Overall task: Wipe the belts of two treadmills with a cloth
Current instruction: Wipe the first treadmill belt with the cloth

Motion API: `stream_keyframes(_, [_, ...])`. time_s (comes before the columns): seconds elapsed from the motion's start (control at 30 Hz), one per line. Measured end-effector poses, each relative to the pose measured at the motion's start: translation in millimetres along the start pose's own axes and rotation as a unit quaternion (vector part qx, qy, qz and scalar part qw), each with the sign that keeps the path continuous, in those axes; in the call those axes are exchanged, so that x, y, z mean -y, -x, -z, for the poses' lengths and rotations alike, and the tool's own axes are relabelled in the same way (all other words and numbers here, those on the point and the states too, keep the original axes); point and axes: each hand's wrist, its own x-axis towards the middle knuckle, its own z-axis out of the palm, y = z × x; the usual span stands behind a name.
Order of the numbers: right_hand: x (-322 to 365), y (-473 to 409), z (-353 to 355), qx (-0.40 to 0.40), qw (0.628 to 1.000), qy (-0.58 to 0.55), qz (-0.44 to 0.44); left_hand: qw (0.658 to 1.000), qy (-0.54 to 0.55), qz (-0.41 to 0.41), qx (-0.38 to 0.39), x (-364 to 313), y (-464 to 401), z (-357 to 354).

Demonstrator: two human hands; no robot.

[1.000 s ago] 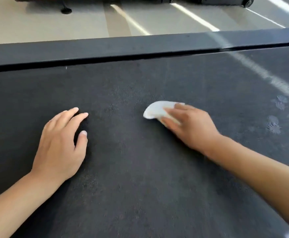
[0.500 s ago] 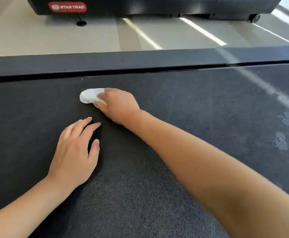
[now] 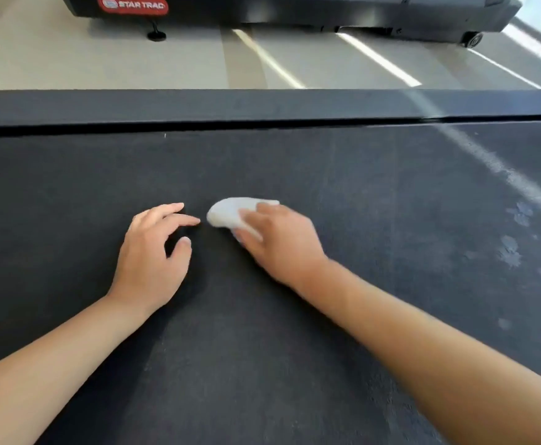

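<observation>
Head view, item one: right hand (image 3: 278, 242) is pressing a bunched white cloth (image 3: 230, 213) onto the dark treadmill belt (image 3: 359, 194), fingers lying over the wad and curling round its near edge, likely so that pressure is spreading across it. Cloth is sitting under and just ahead of those fingertips. Item two: left hand (image 3: 153, 252) is resting beside it, fingers loosely arched on the belt and gripping nothing, seemingly bracing the body. Pale smudges (image 3: 516, 232) are lying well right of the wiping hand. Second treadmill (image 3: 294, 9) is standing beyond.
</observation>
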Motion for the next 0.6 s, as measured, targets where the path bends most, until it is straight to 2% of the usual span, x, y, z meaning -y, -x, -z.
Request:
stream_keyframes(0.1, [77, 51, -19, 0.041, 0.983, -0.072, 0.165, 0.996, 0.083, 0.016, 0.038, 10, 0, 16])
stream_keyframes(0.2, [60, 43, -3, 0.045, 0.974, -0.101, 0.200, 0.994, 0.029, -0.050, 0.097, 22, 1, 28])
stream_keyframes(0.27, [17, 22, 15, 0.013, 0.988, -0.086, 0.125, 0.989, -0.017, -0.085, 0.123, 32, 10, 34])
stream_keyframes(0.33, [-49, -6, 33, -0.034, 0.999, -0.006, -0.031, 0.987, -0.048, -0.094, 0.122, 42, 26, 45])
stream_keyframes(0.4, [-104, -23, 48, -0.054, 0.974, 0.038, -0.216, 0.981, -0.095, -0.115, 0.121, 53, 41, 54])
stream_keyframes(0.43, [-112, -23, 50, -0.057, 0.963, 0.040, -0.260, 0.978, -0.115, -0.127, 0.120, 59, 46, 58])
stream_keyframes(0.47, [-98, -15, 47, -0.057, 0.966, 0.041, -0.250, 0.977, -0.125, -0.131, 0.117, 64, 49, 61])
stream_keyframes(0.5, [-75, -2, 41, -0.055, 0.979, 0.037, -0.194, 0.977, -0.126, -0.127, 0.113, 68, 49, 63])
stream_keyframes(0.6, [39, 65, 11, -0.010, 0.999, -0.029, 0.039, 0.981, -0.123, -0.119, 0.095, 67, 49, 61])
